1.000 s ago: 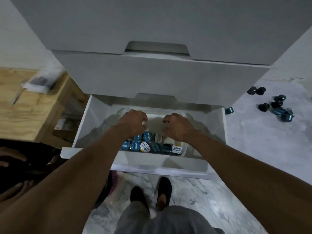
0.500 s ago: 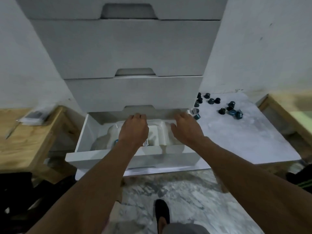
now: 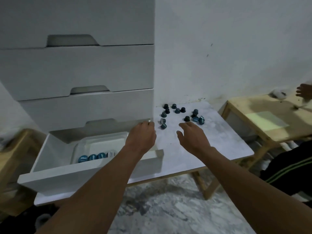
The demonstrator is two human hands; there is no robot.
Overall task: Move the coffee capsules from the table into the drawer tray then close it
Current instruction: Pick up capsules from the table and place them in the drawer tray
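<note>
- Coffee capsules (image 3: 183, 109) lie scattered on the marble surface (image 3: 219, 146) beside the cabinet (image 3: 76, 68). Most stand rim-down, and a few are tipped sideways.
- Other capsules (image 3: 92, 157) sit foil-up in the tray (image 3: 101, 141) of the open drawer (image 3: 67, 179).
- The right hand (image 3: 190, 134) hovers with fingers spread just short of the scattered ones.
- The left hand (image 3: 141, 137) is over the drawer's corner; I cannot tell whether it grips anything.

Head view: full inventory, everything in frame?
capsules on table: a dozen or so, dark blue-teal, loose cluster at the table's back left
capsules in tray: four visible, three blue lids and one pale, front row
tray: one, white, inside open drawer
open drawer: one, white, bottom of drawer unit
drawer unit: one, white, left of table; upper drawers shut
table: one, pale marbled top, wooden legs
wooden table: one, light wood, right
other person's hand: one, far right
left hand: over drawer's right side, grip unclear
right hand: fingers spread, just short of capsules
</note>
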